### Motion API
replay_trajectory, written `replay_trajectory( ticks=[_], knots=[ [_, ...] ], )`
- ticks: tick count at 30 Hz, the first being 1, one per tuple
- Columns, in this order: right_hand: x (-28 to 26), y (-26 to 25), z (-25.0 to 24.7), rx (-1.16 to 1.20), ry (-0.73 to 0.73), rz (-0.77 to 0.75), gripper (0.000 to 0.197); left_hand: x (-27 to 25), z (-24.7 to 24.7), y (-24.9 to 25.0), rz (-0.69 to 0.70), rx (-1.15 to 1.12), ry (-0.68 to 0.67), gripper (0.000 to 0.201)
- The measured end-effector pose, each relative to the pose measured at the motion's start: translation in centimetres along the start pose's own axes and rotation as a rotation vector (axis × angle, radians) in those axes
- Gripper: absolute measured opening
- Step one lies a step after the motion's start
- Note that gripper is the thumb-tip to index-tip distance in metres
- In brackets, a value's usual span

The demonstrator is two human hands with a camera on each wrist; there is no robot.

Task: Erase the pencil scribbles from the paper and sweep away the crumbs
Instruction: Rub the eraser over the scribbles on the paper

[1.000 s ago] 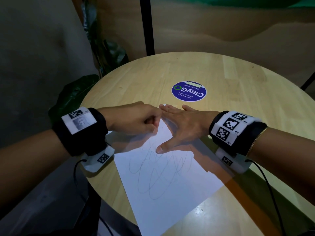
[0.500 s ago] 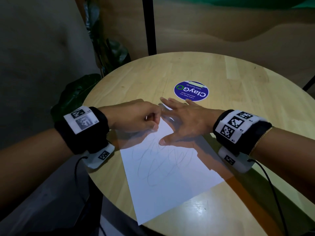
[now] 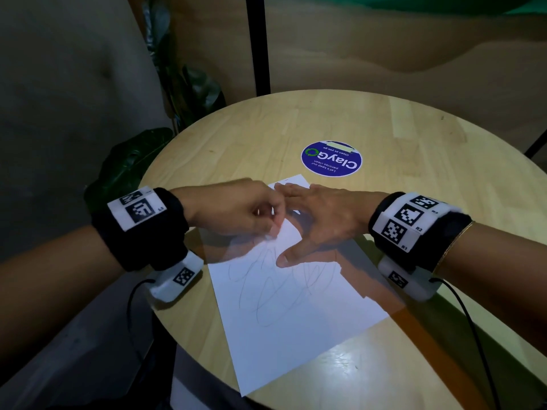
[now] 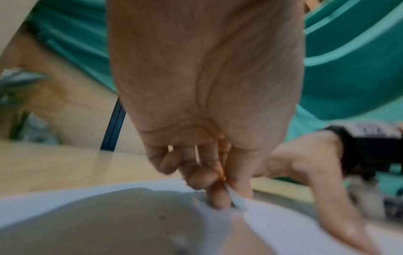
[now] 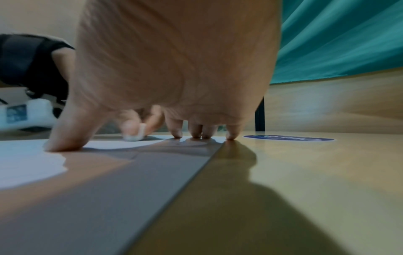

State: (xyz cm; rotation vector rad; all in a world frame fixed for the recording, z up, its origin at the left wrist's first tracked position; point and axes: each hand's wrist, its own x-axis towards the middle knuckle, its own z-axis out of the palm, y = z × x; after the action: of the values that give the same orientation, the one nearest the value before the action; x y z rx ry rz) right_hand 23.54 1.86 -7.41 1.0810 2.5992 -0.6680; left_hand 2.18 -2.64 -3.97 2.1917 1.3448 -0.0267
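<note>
- Since the earlier frame, little is changed: the white paper sheet (image 3: pixel 296 315) with grey pencil scribbles (image 3: pixel 275 285) is still pinned at frame centre.
- A small white eraser (image 5: pixel 136 134) is pinched by the curled left hand (image 3: pixel 236 211) (on the sheet's upper part).
- The right hand (image 3: pixel 322 220) is pressed flat, fingers spread.

A round blue sticker (image 3: pixel 331 158) on the wooden bench (image 3: pixel 414 137) reads "ClayGO", with smaller lines "Clean as you go" and "Let's keep our pantries clean", upside down to the wearer. The right wristband (image 3: pixel 414 223) carries small labels "R1" and "R2" beside its square black-and-white markers.
</note>
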Motion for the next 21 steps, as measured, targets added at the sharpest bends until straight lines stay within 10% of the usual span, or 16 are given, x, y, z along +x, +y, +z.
replay_trajectory(
  ticks=[2,15,21],
  knots=[
    [0.3,0.2,0.2,-0.005,0.016,-0.034,0.106,0.2,0.0,-0.3,0.003,0.084,0.127,0.003],
    [-0.6,-0.5,-0.2,0.019,-0.005,0.023,0.102,-0.4,0.3,1.5,0.039,0.048,-0.104,0.005],
    [0.1,-0.1,0.0,0.020,0.000,0.011,0.113,-0.2,-0.1,0.4,-0.021,0.128,0.049,0.006]
  ],
)
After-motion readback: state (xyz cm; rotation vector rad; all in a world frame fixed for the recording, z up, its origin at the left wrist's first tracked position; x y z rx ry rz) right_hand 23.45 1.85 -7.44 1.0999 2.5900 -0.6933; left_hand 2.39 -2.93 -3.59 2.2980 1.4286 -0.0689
